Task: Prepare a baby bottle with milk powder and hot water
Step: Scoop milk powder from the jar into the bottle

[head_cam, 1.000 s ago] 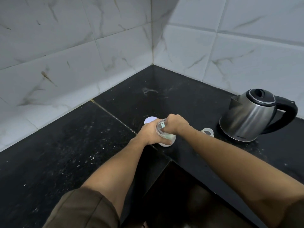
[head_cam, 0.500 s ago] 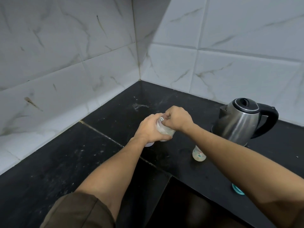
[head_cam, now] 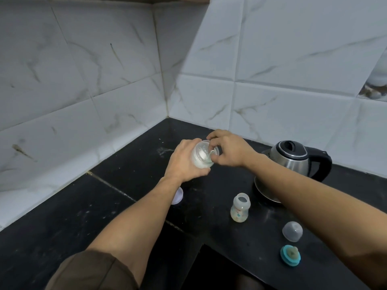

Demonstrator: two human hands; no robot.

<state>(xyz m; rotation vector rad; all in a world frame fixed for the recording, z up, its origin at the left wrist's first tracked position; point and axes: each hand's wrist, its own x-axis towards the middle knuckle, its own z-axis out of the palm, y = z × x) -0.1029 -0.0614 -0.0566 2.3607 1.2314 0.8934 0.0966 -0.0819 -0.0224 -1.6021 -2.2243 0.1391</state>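
My left hand (head_cam: 184,162) holds a clear jar of white milk powder (head_cam: 202,156) tilted above the black counter (head_cam: 62,216). My right hand (head_cam: 229,150) pinches a small clear scoop (head_cam: 211,152) at the jar's open mouth. An open baby bottle (head_cam: 240,208) stands upright on the counter below my right forearm. The steel kettle (head_cam: 293,156) with a black lid and handle sits at the right, partly behind that arm. The bottle's clear cap (head_cam: 292,231) and its teal ring with nipple (head_cam: 290,255) lie at the front right.
A white jar lid (head_cam: 178,195) lies on the counter under my left wrist. Marble-patterned tile walls meet in a corner behind. The counter drops off into a dark recess (head_cam: 188,268) at the front, between my arms.
The view has tipped up and back, bringing the bottle, cap and teal ring into sight. Both hands have lifted the jar higher and tilted its mouth toward me, with my right fingers now at the scoop.
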